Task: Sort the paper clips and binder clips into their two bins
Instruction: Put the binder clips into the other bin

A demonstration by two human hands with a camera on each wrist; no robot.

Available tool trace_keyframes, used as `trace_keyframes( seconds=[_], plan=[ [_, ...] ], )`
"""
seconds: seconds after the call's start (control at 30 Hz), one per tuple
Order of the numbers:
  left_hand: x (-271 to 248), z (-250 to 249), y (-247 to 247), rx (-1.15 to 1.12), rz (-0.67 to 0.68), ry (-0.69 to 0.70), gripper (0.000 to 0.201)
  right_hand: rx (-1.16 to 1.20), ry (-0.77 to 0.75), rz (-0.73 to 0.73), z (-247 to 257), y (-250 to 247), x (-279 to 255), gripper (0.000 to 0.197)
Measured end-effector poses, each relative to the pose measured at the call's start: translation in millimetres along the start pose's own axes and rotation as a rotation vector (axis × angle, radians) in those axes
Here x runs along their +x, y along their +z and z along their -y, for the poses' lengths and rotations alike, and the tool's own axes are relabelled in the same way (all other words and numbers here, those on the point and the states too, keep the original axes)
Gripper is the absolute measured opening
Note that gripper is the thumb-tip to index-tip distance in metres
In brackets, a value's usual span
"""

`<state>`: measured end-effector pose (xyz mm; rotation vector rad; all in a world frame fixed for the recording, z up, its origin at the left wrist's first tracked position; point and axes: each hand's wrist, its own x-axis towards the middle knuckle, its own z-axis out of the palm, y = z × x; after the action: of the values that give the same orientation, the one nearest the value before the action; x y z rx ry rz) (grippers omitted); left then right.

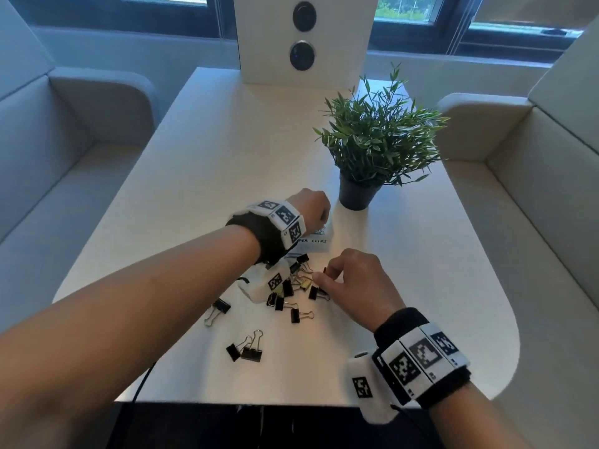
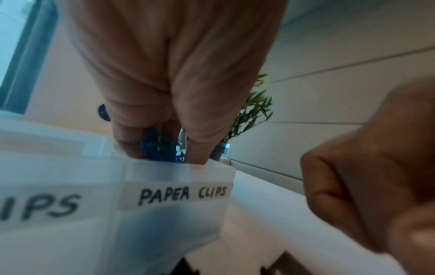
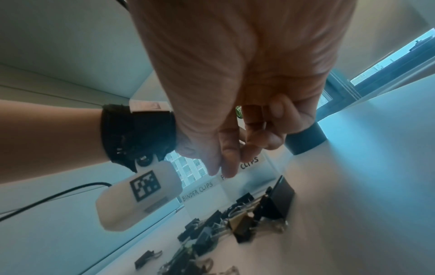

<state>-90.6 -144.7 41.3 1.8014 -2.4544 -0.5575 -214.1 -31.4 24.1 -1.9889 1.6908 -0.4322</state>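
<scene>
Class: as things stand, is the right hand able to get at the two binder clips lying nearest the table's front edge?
Probably yes. The pair of binder clips lies uncovered on the table, and the right hand works just beyond it with nothing between.

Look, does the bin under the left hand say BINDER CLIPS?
No, the bin under the left hand reads PAPER CLIPS.

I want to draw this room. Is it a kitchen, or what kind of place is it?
Not a kitchen. Probably an office lounge or meeting booth: a white table between padded benches, a potted plant, and windows behind.
</scene>
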Motion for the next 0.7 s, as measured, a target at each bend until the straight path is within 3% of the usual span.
trace_keyframes(
  seconds=[0.13,0.37,0.57,0.7],
  plan=[
    [1,4,2,0.048,0.023,0.028,0.026,-0.037,-0.065,0.012,1,2,1,0.021],
    [-34,16,-38,-0.173,-0.17,0.096,0.03,-0.171,-0.313,0.233,23,19,3,0.033],
    [-105,61,-46,-0.427,-0.376,-0.009,0.024,-0.293,-0.386,0.259,42,40,-2,0.029],
    [-144,90,-23,-0.468,-0.399,-0.137,0.021,-0.27,-0.392,0.283,57,56,-8,0.03]
  ],
)
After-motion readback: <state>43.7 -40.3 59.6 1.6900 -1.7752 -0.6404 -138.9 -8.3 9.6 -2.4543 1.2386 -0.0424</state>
